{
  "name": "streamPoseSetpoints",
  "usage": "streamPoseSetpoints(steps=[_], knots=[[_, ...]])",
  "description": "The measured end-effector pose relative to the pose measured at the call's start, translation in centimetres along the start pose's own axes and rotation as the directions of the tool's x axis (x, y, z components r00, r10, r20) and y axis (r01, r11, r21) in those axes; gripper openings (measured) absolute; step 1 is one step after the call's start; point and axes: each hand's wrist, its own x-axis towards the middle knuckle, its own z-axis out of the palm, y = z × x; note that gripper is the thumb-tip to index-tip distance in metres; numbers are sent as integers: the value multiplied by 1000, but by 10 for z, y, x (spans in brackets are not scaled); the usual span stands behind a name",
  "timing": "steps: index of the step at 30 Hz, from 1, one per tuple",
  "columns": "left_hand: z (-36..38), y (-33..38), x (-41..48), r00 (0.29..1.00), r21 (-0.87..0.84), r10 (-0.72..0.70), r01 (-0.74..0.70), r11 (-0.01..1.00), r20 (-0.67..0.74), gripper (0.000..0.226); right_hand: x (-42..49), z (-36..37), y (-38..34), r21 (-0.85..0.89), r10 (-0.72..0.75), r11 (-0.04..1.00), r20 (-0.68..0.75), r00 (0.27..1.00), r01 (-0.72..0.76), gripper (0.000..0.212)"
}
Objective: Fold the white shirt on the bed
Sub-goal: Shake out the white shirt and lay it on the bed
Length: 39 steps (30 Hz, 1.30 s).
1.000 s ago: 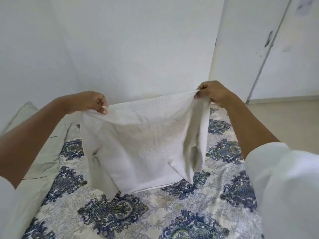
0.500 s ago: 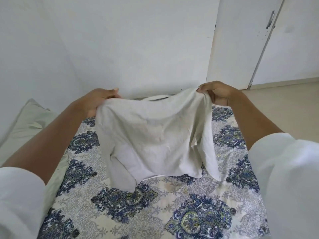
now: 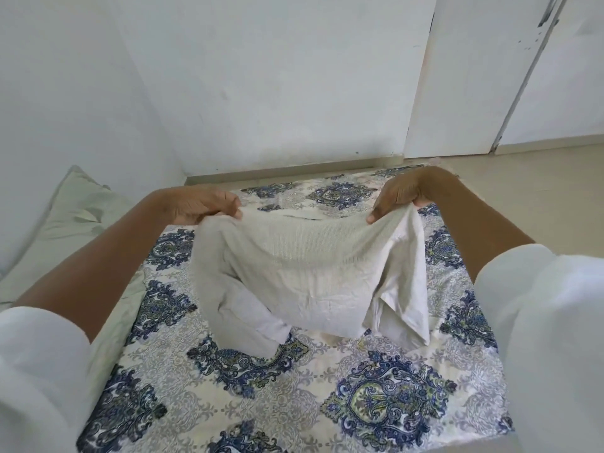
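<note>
The white shirt (image 3: 304,276) hangs slack over the middle of the bed (image 3: 376,397), its lower edges and both sleeves touching the patterned sheet. My left hand (image 3: 204,204) pinches its upper left corner. My right hand (image 3: 397,196) pinches the upper right corner. Between the two hands the top edge sags in a curve. Both hands are stretched out toward the far end of the bed, low above the sheet.
A pale green pillow (image 3: 70,220) lies along the bed's left side against the wall. A white wall (image 3: 277,76) stands behind the bed's far end. White cupboard doors (image 3: 490,76) and bare floor (image 3: 539,178) are at the right.
Both hands have come down and moved forward with the shirt. It was held up taut, then slackened, and its lower part now lies on the sheet.
</note>
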Motion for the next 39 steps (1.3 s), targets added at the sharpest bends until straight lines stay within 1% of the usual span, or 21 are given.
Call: streamPoseSetpoints(steps=[3, 5, 7, 9, 11, 13, 15, 16, 18, 19, 21, 23, 24, 25, 27, 29, 31, 33, 35, 37, 39], knots=[[2, -7, 6, 984, -212, 165, -176, 961, -67, 43, 4, 3, 0, 37, -82, 996, 23, 996, 81, 14], [6, -11, 11, 967, -349, 228, -252, 903, -109, 43, 9, 1, 3, 79, -204, 974, -90, 975, 211, 16], [11, -10, 14, 960, -397, 236, -277, 875, -149, 50, 15, -2, 5, 138, -320, 922, -255, 912, 362, 18], [12, -7, 14, 966, -389, 181, -242, 889, -186, 66, 19, -3, 7, 278, -350, 846, -356, 867, 456, 26], [14, -3, 14, 973, -339, 138, -194, 921, -183, 77, 20, -5, 10, 408, -361, 767, -363, 859, 495, 26], [15, 2, 14, 984, -278, 72, -116, 954, -163, 67, 18, -7, 12, 482, -344, 742, -324, 882, 466, 22], [15, 8, 10, 992, -241, 5, -35, 970, -125, 40, 15, -8, 12, 503, -310, 758, -282, 908, 415, 21], [14, 9, 8, 996, -212, -13, -5, 977, -84, 36, 12, -9, 13, 499, -296, 774, -260, 919, 390, 17], [10, 12, 1, 1000, -117, -20, 21, 993, 7, 47, 5, -12, 14, 462, -295, 813, -196, 935, 354, 5], [8, 15, -4, 1000, -66, -13, 14, 998, 20, 56, 0, -14, 15, 429, -305, 837, -148, 941, 339, 9], [-1, 20, -9, 999, -37, 33, -33, 999, -2, 67, -10, -23, 16, 327, -325, 886, -62, 944, 327, 29], [-10, 29, -13, 990, -93, 111, -119, 988, -93, 75, -20, -35, 15, 235, -358, 902, -60, 932, 362, 57], [-15, 32, -15, 975, -132, 164, -185, 974, -152, 74, -25, -43, 12, 210, -376, 899, -83, 923, 385, 64], [-17, 38, -16, 955, -152, 209, -244, 958, -212, 70, -32, -49, 7, 204, -398, 887, -117, 910, 414, 64], [-16, 52, -16, 907, -150, 267, -329, 932, -326, 51, -43, -61, -6, 270, -422, 844, -200, 884, 464, 49], [-12, 73, -14, 831, -66, 312, -382, 922, -461, 30, -57, -72, -19, 324, -431, 797, -287, 856, 510, 31], [-10, 97, -12, 726, 87, 348, -372, 924, -593, 30, -69, -83, -30, 297, -438, 793, -329, 836, 532, 27], [-9, 120, -11, 606, 253, 398, -314, 915, -689, 36, -82, -91, -37, 237, -458, 805, -335, 823, 544, 20], [-11, 139, -13, 448, 427, 471, -203, 881, -760, 39, -93, -101, -42, 134, -509, 809, -329, 795, 573, 18], [-9, 157, -18, 313, 582, 559, -24, 813, -768, 38, -105, -108, -49, -3, -554, 810, -331, 764, 586, 7], [-6, 172, -23, 223, 658, 631, 78, 749, -743, 37, -114, -114, -55, -122, -595, 793, -368, 714, 598, 6]])
